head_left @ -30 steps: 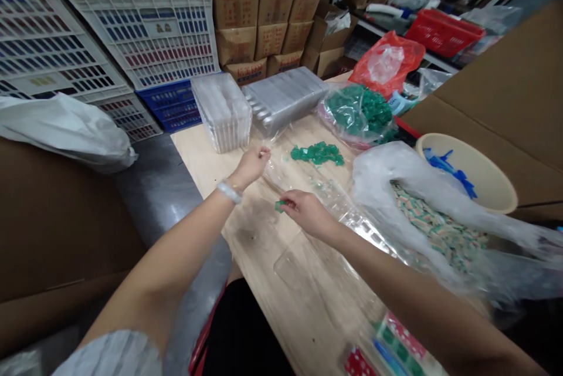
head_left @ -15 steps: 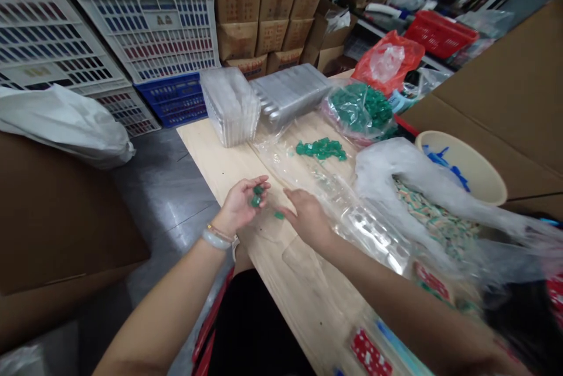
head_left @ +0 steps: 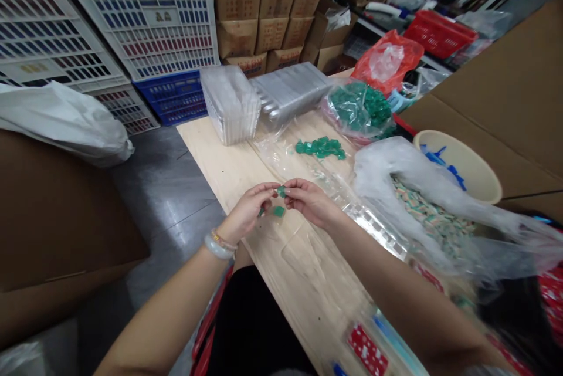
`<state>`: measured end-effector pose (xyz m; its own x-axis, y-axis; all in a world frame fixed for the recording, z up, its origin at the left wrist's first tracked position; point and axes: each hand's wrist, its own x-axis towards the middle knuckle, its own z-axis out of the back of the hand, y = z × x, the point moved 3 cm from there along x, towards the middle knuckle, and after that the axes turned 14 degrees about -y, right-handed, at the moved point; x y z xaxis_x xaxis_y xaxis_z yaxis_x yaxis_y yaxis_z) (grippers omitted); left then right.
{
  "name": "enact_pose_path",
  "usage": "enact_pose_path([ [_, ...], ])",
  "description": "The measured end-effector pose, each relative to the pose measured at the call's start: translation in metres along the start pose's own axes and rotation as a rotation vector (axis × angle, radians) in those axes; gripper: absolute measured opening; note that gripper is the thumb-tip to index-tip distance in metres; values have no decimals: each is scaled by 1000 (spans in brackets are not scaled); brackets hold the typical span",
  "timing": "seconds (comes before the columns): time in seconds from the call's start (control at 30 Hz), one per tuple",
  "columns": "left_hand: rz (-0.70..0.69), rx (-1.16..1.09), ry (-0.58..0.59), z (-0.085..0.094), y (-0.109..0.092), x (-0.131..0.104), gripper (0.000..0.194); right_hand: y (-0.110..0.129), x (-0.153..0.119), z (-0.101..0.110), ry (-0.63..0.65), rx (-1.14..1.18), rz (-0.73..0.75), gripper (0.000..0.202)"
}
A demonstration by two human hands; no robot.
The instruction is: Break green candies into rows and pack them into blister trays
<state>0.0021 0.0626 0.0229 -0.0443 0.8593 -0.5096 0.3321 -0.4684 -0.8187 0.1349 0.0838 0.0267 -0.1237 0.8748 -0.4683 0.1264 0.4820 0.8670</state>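
Observation:
My left hand (head_left: pixel 247 210) and my right hand (head_left: pixel 310 201) meet above the near edge of the table. Between their fingertips they pinch a small green plastic piece (head_left: pixel 281 190). Under the curled fingers of my left hand, part of another green bit (head_left: pixel 261 212) shows. A loose flat green piece (head_left: pixel 278 211) appears just below the hands, at the tabletop. Farther back lies a small heap of the same green pieces (head_left: pixel 321 148). Behind it, a clear bag (head_left: pixel 360 107) is full of them.
Stacked clear plastic boxes (head_left: pixel 231 106) and a wrapped silvery stack (head_left: pixel 292 88) stand at the table's far end. Right of my arm are a clear plastic tray (head_left: pixel 373 226), a white bag of patterned pieces (head_left: pixel 433 209) and a cream basin (head_left: pixel 479 168). A red dotted packet (head_left: pixel 368 349) lies near me.
My left hand has turned from an open palm holding green pieces to a pinch. My right hand has lifted from the tabletop to meet it, both now on one green piece.

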Motion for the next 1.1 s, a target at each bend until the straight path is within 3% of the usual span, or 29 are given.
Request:
enact_pose_path([
  [0.1, -184, 127, -98, 0, 2, -5, 19, 0, -2, 4, 57, 126, -144, 26],
  [0.2, -311, 192, -182, -2, 4, -8, 12, -1, -2, 5, 45, 153, -144, 27],
  [0.4, -273, 98, -197, -6, 12, -6, 20, -2, -5, 2, 38, 104, -101, 30],
  [0.47, -201, 97, -145, -5, 14, -5, 20, -2, -4, 2, 38, 71, -65, 31],
  [0.53, -111, 90, -107, 0, 12, -6, 20, -4, 0, 0, 34, -5, 14, 29],
  [0.6, -44, -31, -178, 12, 7, -7, 19, -7, 5, -1, -15, -194, 154, 23],
  [0.7, 85, -362, -340, 31, -3, -8, 14, -13, 8, -7, -71, -641, 476, 12],
  [0.8, 194, -512, -293, 37, -9, -8, 4, -19, 4, -22, 6, -1044, 735, 7],
  [0.97, 173, -497, -210, 39, -7, -2, 30, -18, 4, -40, 0, -1306, 894, 11],
  [1.1, 121, -421, -170, 44, -4, 2, 35, -22, 13, -42, 26, -1382, 902, 13],
])
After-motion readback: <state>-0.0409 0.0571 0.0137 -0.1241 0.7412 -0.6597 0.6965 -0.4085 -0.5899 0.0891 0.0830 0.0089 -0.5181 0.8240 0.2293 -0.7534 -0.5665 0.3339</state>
